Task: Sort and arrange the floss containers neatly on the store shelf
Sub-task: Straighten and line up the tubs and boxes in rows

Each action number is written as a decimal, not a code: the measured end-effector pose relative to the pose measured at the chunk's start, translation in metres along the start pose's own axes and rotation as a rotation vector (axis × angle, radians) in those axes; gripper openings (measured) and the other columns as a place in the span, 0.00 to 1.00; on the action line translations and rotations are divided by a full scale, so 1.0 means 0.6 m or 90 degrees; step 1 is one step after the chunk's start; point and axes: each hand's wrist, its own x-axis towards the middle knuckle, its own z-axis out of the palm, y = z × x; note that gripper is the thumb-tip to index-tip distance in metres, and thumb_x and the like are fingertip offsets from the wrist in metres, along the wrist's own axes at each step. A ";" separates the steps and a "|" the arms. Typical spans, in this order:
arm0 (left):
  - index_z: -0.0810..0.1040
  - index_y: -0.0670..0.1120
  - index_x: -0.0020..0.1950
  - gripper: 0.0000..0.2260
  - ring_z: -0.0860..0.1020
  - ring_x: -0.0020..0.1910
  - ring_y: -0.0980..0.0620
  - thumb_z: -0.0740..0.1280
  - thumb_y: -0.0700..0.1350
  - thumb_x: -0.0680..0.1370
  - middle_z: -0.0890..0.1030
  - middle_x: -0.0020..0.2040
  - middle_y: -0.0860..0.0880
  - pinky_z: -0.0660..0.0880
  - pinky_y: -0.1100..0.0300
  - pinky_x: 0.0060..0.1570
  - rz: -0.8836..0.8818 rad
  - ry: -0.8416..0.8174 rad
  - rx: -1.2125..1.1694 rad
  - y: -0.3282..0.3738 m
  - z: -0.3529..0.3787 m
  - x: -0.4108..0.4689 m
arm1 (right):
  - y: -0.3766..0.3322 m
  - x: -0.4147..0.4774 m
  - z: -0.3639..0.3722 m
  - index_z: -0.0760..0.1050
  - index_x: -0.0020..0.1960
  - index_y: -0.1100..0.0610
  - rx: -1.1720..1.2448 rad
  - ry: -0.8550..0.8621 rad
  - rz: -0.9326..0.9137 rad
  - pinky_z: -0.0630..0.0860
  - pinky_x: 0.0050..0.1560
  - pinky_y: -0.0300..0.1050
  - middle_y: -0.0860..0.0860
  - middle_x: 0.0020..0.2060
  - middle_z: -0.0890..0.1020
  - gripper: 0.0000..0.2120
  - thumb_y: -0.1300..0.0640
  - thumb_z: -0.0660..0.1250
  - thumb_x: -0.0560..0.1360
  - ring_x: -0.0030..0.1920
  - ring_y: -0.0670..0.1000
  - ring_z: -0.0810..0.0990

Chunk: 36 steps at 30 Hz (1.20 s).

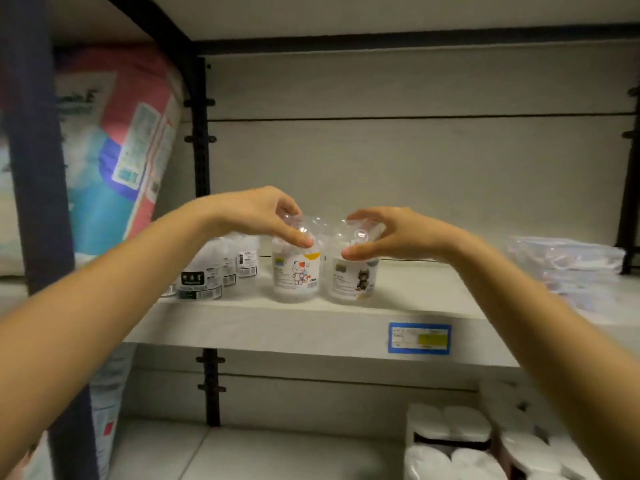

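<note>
While each hand (256,213) (388,230) grips container (295,271) (353,277), shelf (433,292) rightward open.

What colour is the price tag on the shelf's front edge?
The price tag has a blue border with a yellow-green patch; head view, the only one.

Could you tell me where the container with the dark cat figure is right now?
The dark-cat container stands near the shelf's front edge, held at the lid by the right hand, just right of the white-cat container.
</note>
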 end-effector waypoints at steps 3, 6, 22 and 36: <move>0.70 0.45 0.68 0.31 0.74 0.55 0.53 0.73 0.55 0.68 0.77 0.61 0.49 0.68 0.61 0.56 0.004 -0.033 0.005 -0.031 0.008 0.013 | -0.005 0.019 0.028 0.64 0.70 0.49 0.013 -0.009 0.033 0.73 0.59 0.46 0.52 0.65 0.73 0.31 0.45 0.70 0.70 0.60 0.52 0.75; 0.67 0.46 0.70 0.32 0.73 0.58 0.53 0.71 0.57 0.70 0.74 0.67 0.49 0.67 0.58 0.63 0.020 -0.045 0.012 -0.049 0.009 0.017 | -0.011 0.029 0.035 0.62 0.71 0.51 -0.019 -0.017 0.041 0.71 0.60 0.46 0.52 0.69 0.70 0.32 0.45 0.68 0.72 0.64 0.53 0.73; 0.68 0.47 0.70 0.28 0.70 0.66 0.51 0.63 0.60 0.74 0.71 0.69 0.51 0.66 0.58 0.64 0.048 -0.029 0.059 -0.052 -0.006 0.059 | 0.001 0.083 0.035 0.64 0.71 0.51 -0.084 0.039 0.025 0.65 0.64 0.44 0.51 0.70 0.67 0.29 0.41 0.63 0.73 0.67 0.52 0.68; 0.55 0.44 0.75 0.23 0.63 0.71 0.39 0.54 0.48 0.81 0.57 0.76 0.41 0.68 0.46 0.65 -0.200 -0.057 -0.144 -0.043 0.040 0.140 | -0.035 0.183 0.059 0.58 0.74 0.58 -0.076 -0.133 0.303 0.68 0.63 0.55 0.59 0.74 0.60 0.26 0.47 0.50 0.80 0.70 0.63 0.65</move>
